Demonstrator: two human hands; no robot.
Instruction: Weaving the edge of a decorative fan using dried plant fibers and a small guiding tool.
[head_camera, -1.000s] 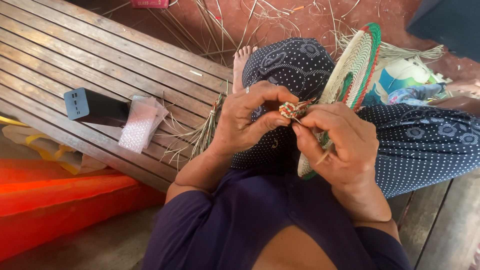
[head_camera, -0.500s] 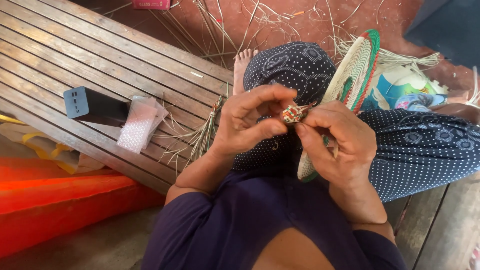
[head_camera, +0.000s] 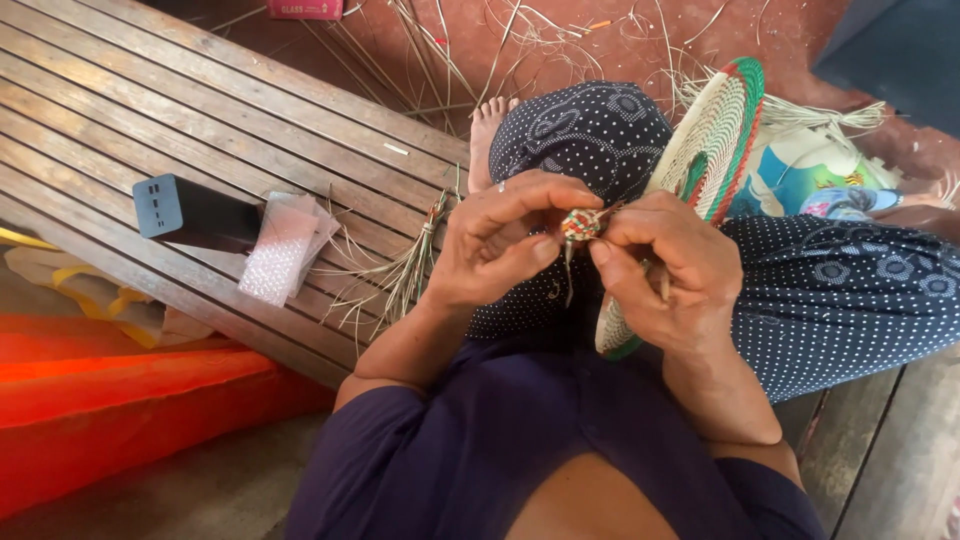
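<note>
Two hands pinch small woven knot: left hand grip, right hand grip; woven tray behind.

Small round red-green-tan woven coil, pinched between fingertips above lap

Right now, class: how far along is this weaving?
Done: a woven disc with red and green edging rests on the lap. In hand: left hand and right hand pinch a small coiled start. Left: that coil is tiny; loose straw strands lie unused.
</note>
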